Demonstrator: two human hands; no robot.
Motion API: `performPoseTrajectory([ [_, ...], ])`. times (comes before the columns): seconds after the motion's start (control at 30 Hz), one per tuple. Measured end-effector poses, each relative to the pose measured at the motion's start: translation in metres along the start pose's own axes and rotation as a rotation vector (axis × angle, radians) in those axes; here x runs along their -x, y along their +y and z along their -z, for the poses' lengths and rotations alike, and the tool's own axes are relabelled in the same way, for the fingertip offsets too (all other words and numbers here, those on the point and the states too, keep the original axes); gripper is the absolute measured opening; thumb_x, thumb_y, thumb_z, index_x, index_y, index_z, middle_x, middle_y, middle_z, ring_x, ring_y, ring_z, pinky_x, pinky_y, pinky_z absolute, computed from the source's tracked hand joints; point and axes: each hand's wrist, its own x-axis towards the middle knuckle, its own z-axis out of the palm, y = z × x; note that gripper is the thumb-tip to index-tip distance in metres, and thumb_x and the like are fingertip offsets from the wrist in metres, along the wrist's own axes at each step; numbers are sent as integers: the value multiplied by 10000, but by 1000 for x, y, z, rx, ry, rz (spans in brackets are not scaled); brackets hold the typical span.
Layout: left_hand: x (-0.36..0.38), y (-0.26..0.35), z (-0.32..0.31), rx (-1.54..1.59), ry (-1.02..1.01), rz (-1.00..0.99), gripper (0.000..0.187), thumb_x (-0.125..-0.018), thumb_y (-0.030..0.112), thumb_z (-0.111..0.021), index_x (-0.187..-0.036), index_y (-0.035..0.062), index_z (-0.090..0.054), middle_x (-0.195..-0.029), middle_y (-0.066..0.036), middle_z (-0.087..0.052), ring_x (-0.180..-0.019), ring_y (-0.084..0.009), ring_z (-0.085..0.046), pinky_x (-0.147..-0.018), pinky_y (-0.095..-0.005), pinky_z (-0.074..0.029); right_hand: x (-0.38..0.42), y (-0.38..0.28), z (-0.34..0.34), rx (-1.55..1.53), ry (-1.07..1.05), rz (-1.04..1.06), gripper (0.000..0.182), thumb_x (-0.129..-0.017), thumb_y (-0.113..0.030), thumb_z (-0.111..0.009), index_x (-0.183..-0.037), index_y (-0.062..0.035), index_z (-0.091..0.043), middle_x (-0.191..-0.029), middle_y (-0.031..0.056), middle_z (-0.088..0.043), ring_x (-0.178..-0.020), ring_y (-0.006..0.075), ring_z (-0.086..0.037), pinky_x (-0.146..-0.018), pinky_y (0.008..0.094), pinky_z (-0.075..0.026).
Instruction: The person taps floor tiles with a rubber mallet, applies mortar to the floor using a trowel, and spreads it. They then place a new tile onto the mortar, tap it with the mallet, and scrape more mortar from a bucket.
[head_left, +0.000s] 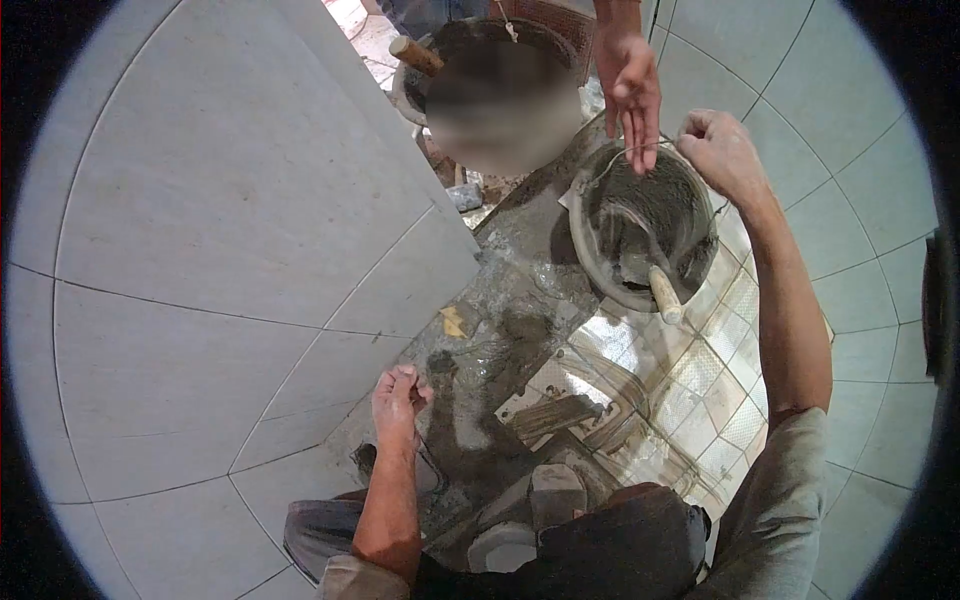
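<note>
My right hand (722, 155) is closed on the thin wire handle of a bucket (585, 250). Grey wet mortar (660, 195) lines the bucket's inside, and a trowel (666, 295) leans in it, its wooden grip over the near rim. From the top, another person's hand (632, 90) reaches down with its fingers stretched to the handle wire. Low on the left, my left hand (400, 393) hangs above the mortar-smeared floor with its fingers curled in; nothing shows in it.
A second tub (405, 95) with a wooden handle (416, 55) stands beyond the doorway, partly blurred. Patterned floor tiles (700, 375) carry mortar smears. A yellow scrap (453, 322) lies on the wet cement floor. Tiled walls (220, 200) close in both sides.
</note>
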Motion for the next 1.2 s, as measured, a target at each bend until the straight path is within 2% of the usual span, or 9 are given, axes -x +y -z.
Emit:
performPoseTrajectory([
  [0.23,5,-11,15,-52,71,42,151,-898,241,-607,-915,99,-559,-799,21,-542,-673,-107,-549,-661,-295,-504,-38,39,-2,112,259,11,294,-742,-204,-560,-917,16,-646,-830,237,-643,-793,364,-626,-743,409,-485],
  [0.4,3,-21,17,-106,36,-33,169,-909,268,-611,-904,102,-581,-800,15,-528,-713,-95,-527,-685,-298,-508,-100,149,36,-189,114,107,363,-869,-324,-587,-1086,-42,-655,-1019,102,-683,-908,195,-634,-802,339,-482],
  [0.47,0,-31,16,-93,62,-18,198,-899,306,-638,-891,115,-588,-781,19,-530,-678,-99,-516,-695,-294,-502,-66,52,35,172,518,65,343,-730,-263,-695,-830,61,-640,-791,229,-679,-736,374,-648,-647,464,-491],
  [0.53,-5,-37,14,-81,50,18,199,-897,304,-643,-899,112,-593,-787,24,-527,-685,-91,-518,-693,-292,-503,-27,3,36,211,529,109,510,-817,-261,-572,-1178,97,-528,-1122,352,-512,-1051,460,-507,-899,546,-410],
  [0.6,-9,-49,14,-74,55,24,195,-902,297,-636,-908,106,-596,-790,26,-528,-685,-88,-518,-695,-293,-504,-1,-22,22,-30,515,296,456,-769,-230,-559,-1080,99,-504,-988,273,-495,-899,389,-539,-764,522,-442],
  [0.67,-13,-58,13,-64,52,37,192,-907,290,-628,-917,100,-600,-793,28,-529,-684,-86,-519,-698,-295,-505,25,-20,-5,97,447,503,307,-876,-227,-632,-1135,-62,-643,-1101,99,-659,-1000,193,-609,-873,320,-465],
  [0.73,-18,-64,9,-25,68,79,113,-928,160,-585,-920,48,-575,-826,-12,-564,-680,-104,-550,-656,-264,-509,42,-29,-32,47,324,676,302,-857,-145,-660,-1148,-68,-639,-1146,116,-641,-1100,204,-580,-938,319,-448],
  [0.87,-12,-54,12,-174,44,8,145,-935,173,-579,-913,30,-567,-823,-14,-564,-691,-110,-557,-651,-274,-508,66,-24,-96,-143,-48,198,272,-822,-149,-618,-1070,-40,-636,-999,157,-634,-925,318,-617,-831,368,-479],
  [1.2,-29,-46,24,-135,-38,-127,163,-930,184,-588,-896,25,-576,-783,-13,-558,-669,-107,-553,-615,-263,-489,18,-45,-87,-512,370,63,396,-833,-298,-666,-1108,-18,-613,-961,127,-644,-886,212,-621,-775,322,-485],
])
